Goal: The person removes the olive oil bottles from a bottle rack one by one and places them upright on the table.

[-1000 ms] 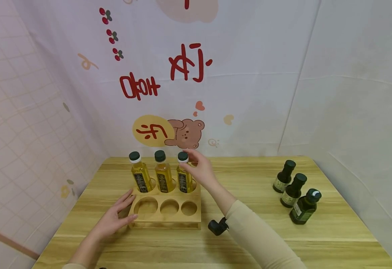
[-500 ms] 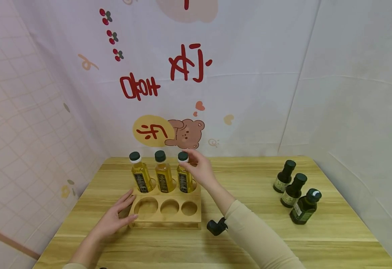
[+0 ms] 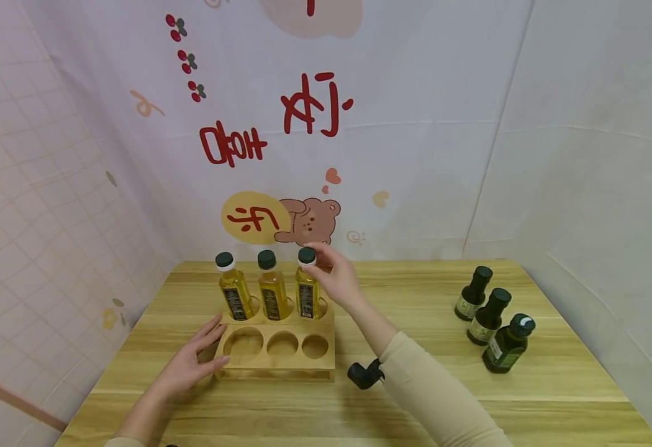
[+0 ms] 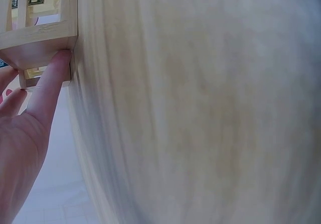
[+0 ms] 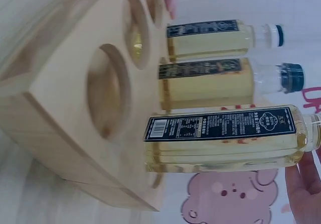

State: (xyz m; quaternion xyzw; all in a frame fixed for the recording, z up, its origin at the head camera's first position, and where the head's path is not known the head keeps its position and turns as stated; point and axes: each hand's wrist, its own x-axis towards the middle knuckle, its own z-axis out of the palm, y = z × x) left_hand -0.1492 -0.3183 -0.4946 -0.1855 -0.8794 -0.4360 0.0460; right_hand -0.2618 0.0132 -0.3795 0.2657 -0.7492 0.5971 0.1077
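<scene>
My right hand (image 3: 337, 276) pinches the neck of an oil bottle (image 3: 307, 292) with a dark green cap, at the right of the back row of a wooden rack (image 3: 317, 326). In the right wrist view that bottle (image 5: 220, 138) shows its black label, its lower end at the rack's hole. Two similar bottles, one in the middle (image 3: 272, 295) and one at the left (image 3: 235, 295), stand in the other back holes. My left hand (image 3: 189, 363) rests its extended fingers against the rack's left side; in the left wrist view a finger (image 4: 47, 91) touches the wood.
Several holes in the rack's lower front row hold nothing. Three dark bottles with green caps, one at the back (image 3: 469, 298), one in the middle (image 3: 487, 320) and one in front (image 3: 506, 347), stand on the table (image 3: 415, 310) at the right. A printed curtain (image 3: 426, 155) hangs behind.
My right hand has shifted slightly up and to the right, and the bottle it pinches has risen a little and stands straighter. The left hand and the rack stay put.
</scene>
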